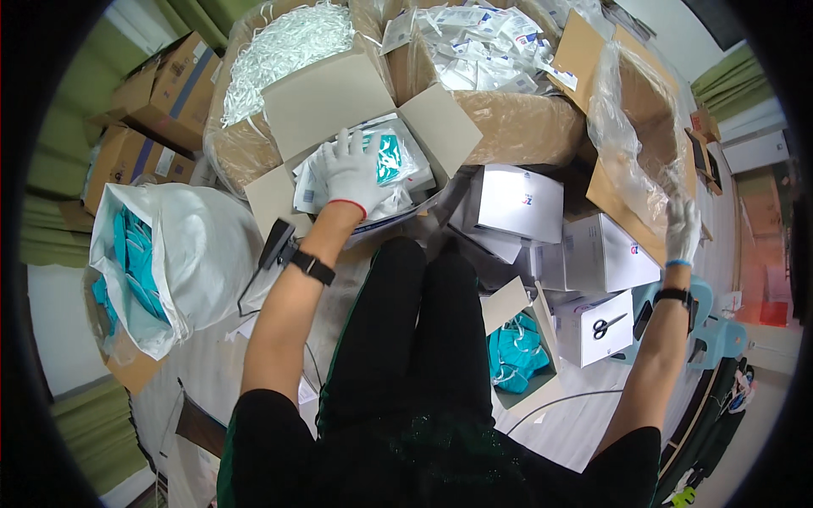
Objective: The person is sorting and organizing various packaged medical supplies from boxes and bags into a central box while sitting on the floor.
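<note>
The left hand (353, 172) is covering part of the packets in the open cardboard box (339, 110), so what lies under its palm is not showing. The right hand (682, 229) is blurring against the clear plastic bag (631, 127), its grip unreadable. The white sack (190, 254) is hiding most of its teal contents

White boxes (518, 201) ctr-right, sealed teal-white packets (391, 161) in open carton (339, 102), brown cartons (161, 85) upper left.

Pretty cramped room: pale floor (584, 423), green curtains (728, 80) on the sides, stacked cardboard boxes (161, 85) along the left.
</note>
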`<state>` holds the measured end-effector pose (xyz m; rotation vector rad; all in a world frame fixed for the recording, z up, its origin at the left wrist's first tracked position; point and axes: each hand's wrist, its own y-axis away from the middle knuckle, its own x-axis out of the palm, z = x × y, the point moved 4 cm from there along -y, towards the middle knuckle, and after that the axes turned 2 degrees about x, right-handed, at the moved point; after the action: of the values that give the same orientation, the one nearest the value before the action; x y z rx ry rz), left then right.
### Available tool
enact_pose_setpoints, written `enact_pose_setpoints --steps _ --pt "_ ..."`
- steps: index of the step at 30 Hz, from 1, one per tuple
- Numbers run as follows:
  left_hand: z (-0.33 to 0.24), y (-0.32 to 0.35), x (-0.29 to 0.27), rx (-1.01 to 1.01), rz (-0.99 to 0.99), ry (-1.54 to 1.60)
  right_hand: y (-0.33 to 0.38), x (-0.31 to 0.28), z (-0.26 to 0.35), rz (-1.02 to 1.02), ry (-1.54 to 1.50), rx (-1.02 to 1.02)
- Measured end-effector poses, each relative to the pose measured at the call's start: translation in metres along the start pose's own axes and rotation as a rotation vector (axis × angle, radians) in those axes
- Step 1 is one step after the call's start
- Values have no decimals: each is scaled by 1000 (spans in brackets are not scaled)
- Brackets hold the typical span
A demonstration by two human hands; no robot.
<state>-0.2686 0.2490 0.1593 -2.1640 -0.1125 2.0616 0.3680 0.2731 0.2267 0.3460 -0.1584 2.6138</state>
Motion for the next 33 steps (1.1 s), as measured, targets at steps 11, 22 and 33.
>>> enact_pose_setpoints --steps 11,22,33 --pt "40 -33 65 -14 262 -172 92 42 -21 -89 672 -72" --pt "22 12 -113 93 139 551 209 195 -25 504 687 -268" --pt "-61 136 -57 113 976 1219 337 259 -58 947 601 201"
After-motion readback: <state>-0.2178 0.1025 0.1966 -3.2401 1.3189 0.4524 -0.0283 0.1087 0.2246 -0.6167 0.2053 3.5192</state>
